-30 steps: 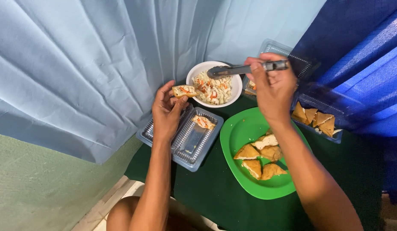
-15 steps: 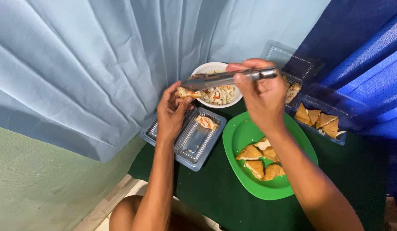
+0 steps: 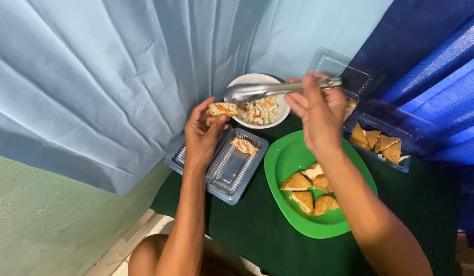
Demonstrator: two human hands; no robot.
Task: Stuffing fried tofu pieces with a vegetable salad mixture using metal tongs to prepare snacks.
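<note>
Metal tongs (image 3: pixel 278 89) sit gripped in your right hand (image 3: pixel 318 110) at upper centre; your left hand (image 3: pixel 203 130) pinches a filled bread piece (image 3: pixel 223 109) beside the white bowl (image 3: pixel 247 82)

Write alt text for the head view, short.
A person's left hand holds a filled piece of bread beside a white bowl of salad, while the right hand holds metal tongs over the bowl. Below sit a clear plastic tray and a green plate of fried triangles.

Filled bread piece (image 3: pixel 223 109) held level, metal spoon (image 3: pixel 257 92) tilted above salad bowl (image 3: pixel 247 81)
</note>
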